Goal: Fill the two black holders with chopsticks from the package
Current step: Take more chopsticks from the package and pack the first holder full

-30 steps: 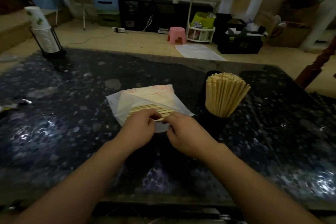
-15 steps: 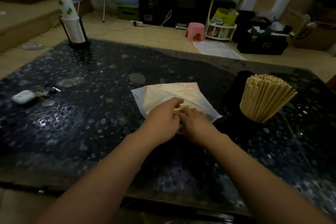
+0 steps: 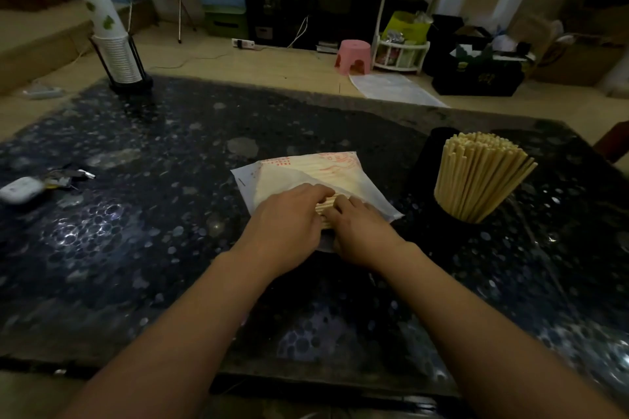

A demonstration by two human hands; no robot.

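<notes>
Both hands meet at the near, open end of the white plastic chopstick package w/ red print [image 3: 306, 173]. Left hand [image 3: 289, 218] & right hand [image 3: 357, 228] curl onto the pale wooden chopstick bundle [image 3: 325, 211]. Black round holder [image 3: 452, 211], right of the package, is already full; a 2nd holder [image 3: 439, 139] sits behind it. Best to squeeze the sticks together, keep the ends level, then draw them straight out so none snag.

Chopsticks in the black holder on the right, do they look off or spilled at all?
Nothing spilled. The pale wooden chopsticks stand bunched in the round black holder, fanning outward and leaning slightly right, which looks normal for a full holder. A second black holder behind it shows no chopsticks above its rim.
</notes>
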